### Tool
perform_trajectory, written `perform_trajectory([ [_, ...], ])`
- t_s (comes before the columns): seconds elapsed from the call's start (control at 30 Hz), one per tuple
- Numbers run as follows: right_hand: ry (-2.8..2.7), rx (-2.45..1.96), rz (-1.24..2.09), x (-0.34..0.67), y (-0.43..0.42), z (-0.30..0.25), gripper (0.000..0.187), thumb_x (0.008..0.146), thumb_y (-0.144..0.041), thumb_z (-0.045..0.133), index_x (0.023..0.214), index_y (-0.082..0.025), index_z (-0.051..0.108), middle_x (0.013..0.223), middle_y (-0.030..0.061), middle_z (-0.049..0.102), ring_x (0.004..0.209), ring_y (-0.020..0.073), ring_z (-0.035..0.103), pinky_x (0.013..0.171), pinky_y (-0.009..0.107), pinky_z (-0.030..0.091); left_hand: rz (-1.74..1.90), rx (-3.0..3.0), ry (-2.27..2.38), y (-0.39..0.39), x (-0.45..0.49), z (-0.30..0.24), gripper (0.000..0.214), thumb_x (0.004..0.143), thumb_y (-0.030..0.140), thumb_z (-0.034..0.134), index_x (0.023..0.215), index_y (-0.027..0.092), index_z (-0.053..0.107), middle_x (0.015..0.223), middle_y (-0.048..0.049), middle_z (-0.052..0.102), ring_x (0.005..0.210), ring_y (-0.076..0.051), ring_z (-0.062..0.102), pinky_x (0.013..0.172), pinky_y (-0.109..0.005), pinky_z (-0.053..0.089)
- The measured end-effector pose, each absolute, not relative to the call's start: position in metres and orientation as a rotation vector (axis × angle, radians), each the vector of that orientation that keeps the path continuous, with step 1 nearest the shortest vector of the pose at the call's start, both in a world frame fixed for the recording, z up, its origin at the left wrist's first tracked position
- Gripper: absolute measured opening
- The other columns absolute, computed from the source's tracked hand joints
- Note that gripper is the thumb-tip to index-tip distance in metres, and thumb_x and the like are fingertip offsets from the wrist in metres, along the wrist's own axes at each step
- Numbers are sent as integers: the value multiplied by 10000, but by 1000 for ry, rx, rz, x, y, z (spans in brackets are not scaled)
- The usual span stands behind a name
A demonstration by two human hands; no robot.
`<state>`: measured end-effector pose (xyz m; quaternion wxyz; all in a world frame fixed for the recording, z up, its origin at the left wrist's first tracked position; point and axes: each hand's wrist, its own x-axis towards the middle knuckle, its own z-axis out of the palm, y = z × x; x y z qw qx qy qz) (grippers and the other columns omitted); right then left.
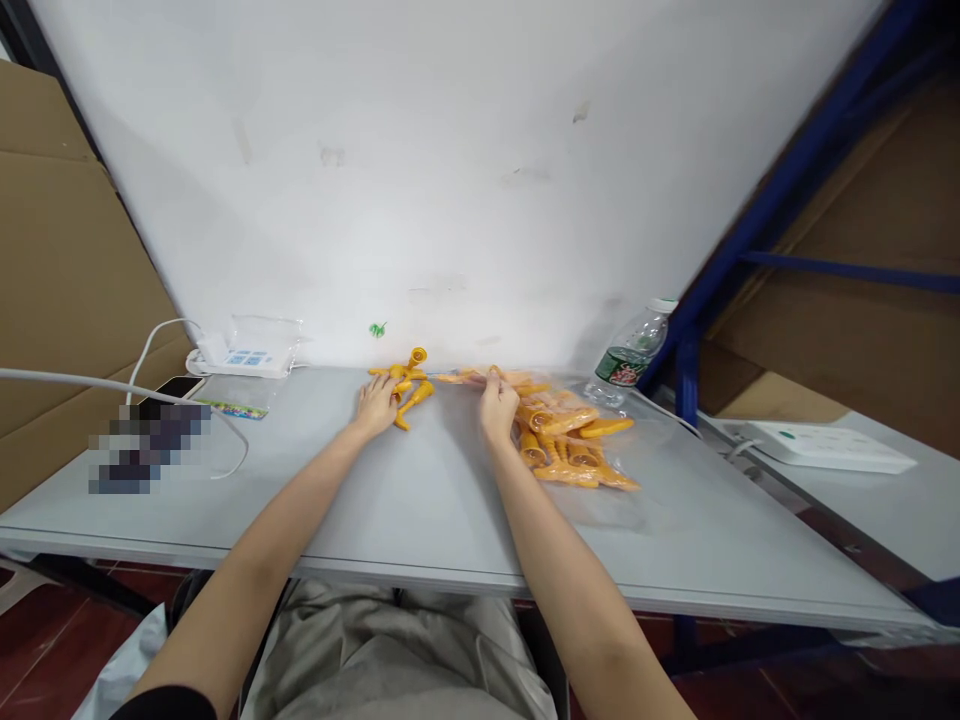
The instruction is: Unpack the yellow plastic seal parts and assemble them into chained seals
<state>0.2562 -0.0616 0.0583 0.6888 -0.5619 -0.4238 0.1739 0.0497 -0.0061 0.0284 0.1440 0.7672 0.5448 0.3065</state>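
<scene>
A small pile of orange-yellow plastic pieces (417, 393) with flared, cup-like ends lies on the grey table, near the wall. My left hand (376, 404) rests against the pile's left side, fingers stretched out over the pieces and partly hiding them. To the right, a clear plastic bag (626, 510) holds several more pieces (559, 440) of the same kind. The upper left edge of this bag is pinched between the thumb and fingers of my right hand (498, 405). The bag's body slumps on the table beside my right forearm.
Behind the bag, a clear bottle (630, 355) with a green label leans. A white power strip (832, 447) lies at the far right, near a blue metal frame (686, 380). On the left are a phone (180, 388), white cables (150, 380), a small packet (240, 410) and cardboard (67, 270).
</scene>
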Motion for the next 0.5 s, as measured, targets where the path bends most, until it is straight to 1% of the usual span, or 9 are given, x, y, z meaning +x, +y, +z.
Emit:
perform_trajectory([
  [0.07,-842,-1098,515,252,-64,68,371,931,-316,390,681,-205,640,649,32,705,811,190,710,913,337,519,819,2200,1627,-9,49,34,450,846,194,491,1276,249,614,1511,-107,462,1433,-317,357,1195,-511,239],
  [0.13,-719,-959,611,250,-66,78,328,913,-257,412,634,-211,578,576,-6,645,691,157,697,824,294,541,750,2160,1690,-9,48,39,407,839,228,511,1226,229,636,1526,-130,440,1448,-340,326,1195,-538,208],
  [0.23,-603,-852,725,248,-68,90,302,887,-234,441,595,-219,520,516,-28,586,570,138,654,684,258,544,695,2100,1708,-9,47,42,315,807,287,577,1101,234,678,1542,-121,427,1483,-368,243,1187,-616,124],
  [0.3,-591,-822,815,247,-68,95,325,884,-243,430,568,-224,504,464,-30,546,503,134,609,608,248,532,799,2024,1675,-9,47,44,240,811,307,575,1009,247,696,1512,-89,474,1486,-357,244,1189,-621,101],
  [0.33,-597,-806,859,246,-67,96,343,882,-239,416,548,-227,492,434,-29,519,468,131,578,576,242,522,891,1961,1642,-9,47,45,215,834,306,541,966,248,700,1472,-76,522,1474,-338,282,1197,-595,124],
  [0.4,-604,-762,936,244,-63,96,374,872,-218,387,506,-232,460,376,-27,456,407,122,508,519,230,496,1074,1777,1513,-8,49,50,283,902,308,426,917,233,698,1342,-79,628,1388,-285,435,1182,-501,255],
  [0.43,-596,-738,965,243,-61,96,388,868,-206,374,486,-235,438,351,-27,423,383,117,471,492,223,478,1123,1661,1426,-8,50,52,340,931,326,371,915,218,693,1264,-92,669,1298,-263,532,1135,-450,346],
  [0.47,-580,-715,987,243,-58,95,402,865,-196,364,468,-238,414,331,-28,392,363,111,436,469,214,460,1136,1540,1334,-8,51,55,384,952,366,340,929,202,687,1193,-108,693,1175,-246,618,1053,-407,434],
  [0.5,-558,-695,1002,242,-55,94,417,865,-190,358,452,-240,388,317,-31,364,349,105,405,449,205,440,1118,1422,1246,-8,52,57,406,958,424,348,961,189,678,1138,-118,704,1036,-228,677,947,-368,500],
])
